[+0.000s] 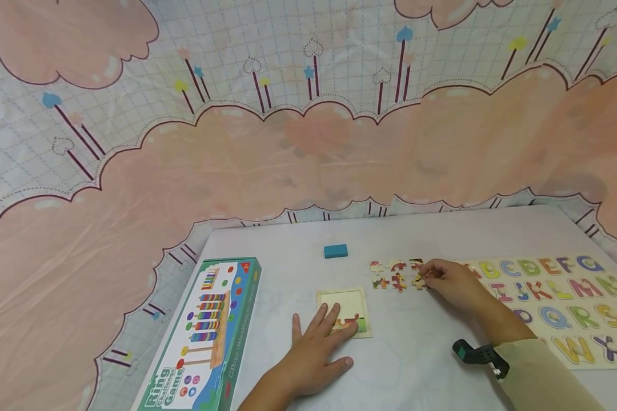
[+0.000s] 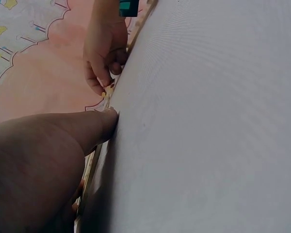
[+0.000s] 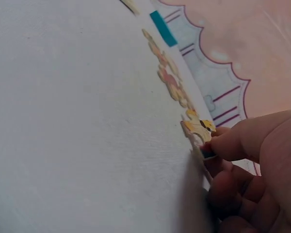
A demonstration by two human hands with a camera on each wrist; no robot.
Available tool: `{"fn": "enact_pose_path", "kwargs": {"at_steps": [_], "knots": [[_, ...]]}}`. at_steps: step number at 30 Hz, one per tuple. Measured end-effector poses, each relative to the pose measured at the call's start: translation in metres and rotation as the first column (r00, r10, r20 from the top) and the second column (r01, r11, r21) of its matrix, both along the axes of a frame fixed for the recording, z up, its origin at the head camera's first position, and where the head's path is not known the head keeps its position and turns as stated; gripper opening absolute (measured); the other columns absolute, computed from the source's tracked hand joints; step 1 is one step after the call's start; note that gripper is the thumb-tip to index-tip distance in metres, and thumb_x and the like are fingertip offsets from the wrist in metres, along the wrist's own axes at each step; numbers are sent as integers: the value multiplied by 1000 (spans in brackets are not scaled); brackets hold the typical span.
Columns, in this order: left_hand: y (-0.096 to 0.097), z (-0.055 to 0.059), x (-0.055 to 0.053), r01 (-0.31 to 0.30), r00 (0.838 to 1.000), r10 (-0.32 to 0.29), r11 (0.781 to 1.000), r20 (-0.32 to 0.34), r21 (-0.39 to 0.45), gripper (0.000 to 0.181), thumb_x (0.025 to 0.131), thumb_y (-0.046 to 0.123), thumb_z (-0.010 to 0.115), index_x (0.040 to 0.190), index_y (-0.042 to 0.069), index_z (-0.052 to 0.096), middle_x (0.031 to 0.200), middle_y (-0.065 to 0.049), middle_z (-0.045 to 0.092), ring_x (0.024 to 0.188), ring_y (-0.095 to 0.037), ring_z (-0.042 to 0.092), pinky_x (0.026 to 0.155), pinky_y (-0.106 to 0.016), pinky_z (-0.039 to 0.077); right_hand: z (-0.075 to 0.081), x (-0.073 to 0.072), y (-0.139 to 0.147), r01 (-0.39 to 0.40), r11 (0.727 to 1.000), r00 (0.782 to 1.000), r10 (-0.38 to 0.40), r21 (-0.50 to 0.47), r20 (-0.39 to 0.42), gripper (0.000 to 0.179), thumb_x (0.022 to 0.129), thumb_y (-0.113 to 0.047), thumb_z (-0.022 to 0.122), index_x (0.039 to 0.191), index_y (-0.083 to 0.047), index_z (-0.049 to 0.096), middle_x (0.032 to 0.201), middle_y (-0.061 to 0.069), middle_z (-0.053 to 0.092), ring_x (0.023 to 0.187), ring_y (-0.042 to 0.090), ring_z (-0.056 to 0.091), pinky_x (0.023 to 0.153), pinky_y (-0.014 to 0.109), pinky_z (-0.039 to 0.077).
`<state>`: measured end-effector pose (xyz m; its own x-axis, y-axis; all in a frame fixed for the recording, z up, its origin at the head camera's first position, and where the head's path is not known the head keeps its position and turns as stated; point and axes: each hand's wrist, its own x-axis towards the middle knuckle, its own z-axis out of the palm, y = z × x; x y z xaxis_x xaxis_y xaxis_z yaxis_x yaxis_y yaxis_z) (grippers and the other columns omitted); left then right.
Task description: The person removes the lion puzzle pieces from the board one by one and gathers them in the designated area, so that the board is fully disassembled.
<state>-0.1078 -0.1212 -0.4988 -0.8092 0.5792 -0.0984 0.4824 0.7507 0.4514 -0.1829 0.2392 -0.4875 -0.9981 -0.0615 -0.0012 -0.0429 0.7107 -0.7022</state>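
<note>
Five puzzle pieces [image 1: 399,282] seem unplaced beside your right hand [image 1: 452,283], which pinches a sixth piece [image 3: 199,131], while your left hand [image 1: 313,354], fingers spread, rests on the part-filled tray [image 1: 345,299].

Colourful jigsaw piece [image 3: 199,133] in right hand [image 1: 453,283]

There are 2 hands, 1 left hand [image 1: 316,351] and 1 right hand [image 1: 455,285], and 6 visible loose jigsaw pieces [image 1: 399,282], in 2 rows of 3. 1 table [image 1: 411,342] holds 1 jigsaw tray [image 1: 347,301], 1 blue block [image 1: 336,251], 1 Ring Challenge Game box [image 1: 208,337] and 1 alphabet board [image 1: 596,331]. Pieces inside the tray are partly hidden, uncountable.
</note>
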Motion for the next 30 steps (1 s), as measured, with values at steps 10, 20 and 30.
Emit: {"fn": "enact_pose_path", "kwargs": {"at_steps": [10, 20, 30], "knots": [[0, 0, 1, 4, 1000, -4, 1000, -5, 6, 61, 105, 51, 61, 163, 41, 45, 178, -3, 20, 165, -30, 8, 116, -83, -5, -7, 1, -5, 70, 996, 996, -66, 57, -65, 15, 100, -13, 73, 115, -12, 77, 103, 5, 73, 97, 27, 64, 85, 45, 52], [0, 0, 1, -3, 1000, 3, 1000, -3, 0, 61, 104, 52, 60, 163, 42, 45, 179, -2, 19, 166, -29, 7, 116, -82, -5, -11, 1, -6, 102, 993, 990, -96, 62, -103, 24, 96, -14, 77, 119, -11, 70, 101, 2, 71, 83, 21, 58, 71, 37, 41], [-1, -2, 1, 12, 999, -11, 1000, -31, 9, 61, 105, 52, 59, 163, 40, 45, 178, -4, 20, 165, -30, 8, 116, -83, -4, -7, 3, -3, 107, 994, 991, -107, -5, -81, 41, 105, -20, 67, 143, -8, 58, 113, 11, 69, 92, 25, 60, 73, 35, 45]]}}
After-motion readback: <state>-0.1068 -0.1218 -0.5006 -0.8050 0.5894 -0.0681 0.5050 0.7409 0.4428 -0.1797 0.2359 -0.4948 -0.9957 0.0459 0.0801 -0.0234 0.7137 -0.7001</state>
